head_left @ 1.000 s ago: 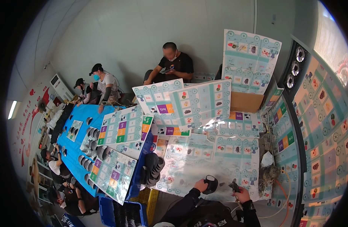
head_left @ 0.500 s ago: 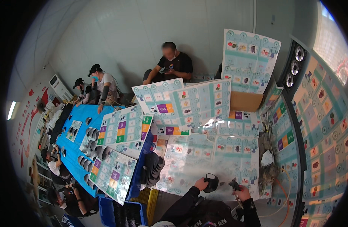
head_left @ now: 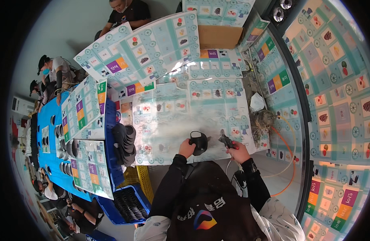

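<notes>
My left hand (head_left: 186,148) grips a small black rounded part (head_left: 200,141) just above the near edge of the worktop. My right hand (head_left: 238,151) holds a dark hand tool (head_left: 226,140) whose tip points toward that black part, a short gap between them. A cable runs down from the tool past my right wrist. Both hands work over a pale sheet printed with coloured squares (head_left: 185,116) that covers the table. My dark sleeves and apron fill the lower middle of the view.
A stack of black round parts (head_left: 124,142) stands left of my left hand. A blue crate (head_left: 126,203) with more black parts sits below it. Printed panels (head_left: 145,48) stand behind and to the right. An orange hose (head_left: 287,160) loops at right. Several people sit along a blue table (head_left: 46,132) at left.
The view has tilted downward and closer to the worktop. Both hands keep the same hold on the black part and the tool.
</notes>
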`<state>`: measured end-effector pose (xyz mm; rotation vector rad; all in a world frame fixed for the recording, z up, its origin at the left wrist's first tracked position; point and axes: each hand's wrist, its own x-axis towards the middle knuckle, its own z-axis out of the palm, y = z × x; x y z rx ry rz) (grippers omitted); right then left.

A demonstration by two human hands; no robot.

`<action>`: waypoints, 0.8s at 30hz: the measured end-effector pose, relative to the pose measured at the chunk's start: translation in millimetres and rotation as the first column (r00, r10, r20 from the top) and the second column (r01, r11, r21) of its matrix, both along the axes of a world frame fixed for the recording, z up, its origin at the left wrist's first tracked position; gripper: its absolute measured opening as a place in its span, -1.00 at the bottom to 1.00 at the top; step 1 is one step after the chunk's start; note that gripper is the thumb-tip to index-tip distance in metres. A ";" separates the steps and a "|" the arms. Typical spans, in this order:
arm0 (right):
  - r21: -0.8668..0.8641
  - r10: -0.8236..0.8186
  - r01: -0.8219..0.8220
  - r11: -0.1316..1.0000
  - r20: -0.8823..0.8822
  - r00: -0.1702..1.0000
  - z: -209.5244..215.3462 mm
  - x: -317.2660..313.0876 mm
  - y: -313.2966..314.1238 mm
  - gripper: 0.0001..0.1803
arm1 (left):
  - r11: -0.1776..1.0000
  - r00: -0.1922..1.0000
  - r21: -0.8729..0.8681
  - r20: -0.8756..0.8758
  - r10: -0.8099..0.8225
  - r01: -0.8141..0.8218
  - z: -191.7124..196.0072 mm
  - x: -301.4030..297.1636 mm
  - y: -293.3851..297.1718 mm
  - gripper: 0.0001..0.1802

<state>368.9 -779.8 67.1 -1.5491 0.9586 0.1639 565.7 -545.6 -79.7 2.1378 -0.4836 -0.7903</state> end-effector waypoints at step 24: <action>0.014 0.148 -0.148 0.989 -0.061 0.987 9.7 42.8 20.4 -0.59 | 1.000 0.998 0.014 0.062 0.025 -0.026 -9.2 6.3 -1.0 -0.46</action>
